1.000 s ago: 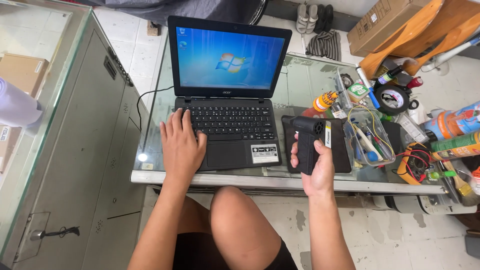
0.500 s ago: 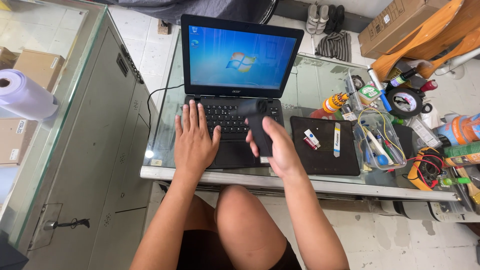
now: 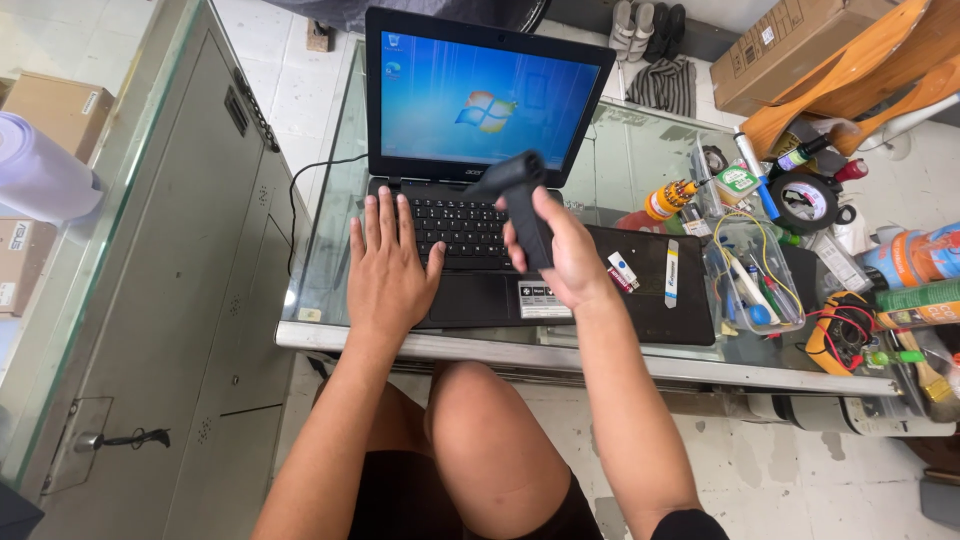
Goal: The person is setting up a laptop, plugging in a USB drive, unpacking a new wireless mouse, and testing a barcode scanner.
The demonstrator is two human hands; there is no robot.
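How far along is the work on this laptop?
Done: the laptop is open, its screen lit with a desktop. In hand: the right hand holds a black pistol-shaped tool over the keyboard; the left hand lies flat on the keys. Left: nothing opened or removed.

Black handheld device (image 3: 522, 205): pistol-shaped, with a long grip and a short angled head. It is gripped in the right hand (image 3: 565, 255), raised above the laptop's keyboard, head pointing up and left toward the screen. Black laptop (image 3: 470, 190): lid open, screen lit with a blue desktop, standing on the glass table (image 3: 620, 355). The left hand (image 3: 388, 270) lies flat, fingers spread, on its keyboard and palm rest.
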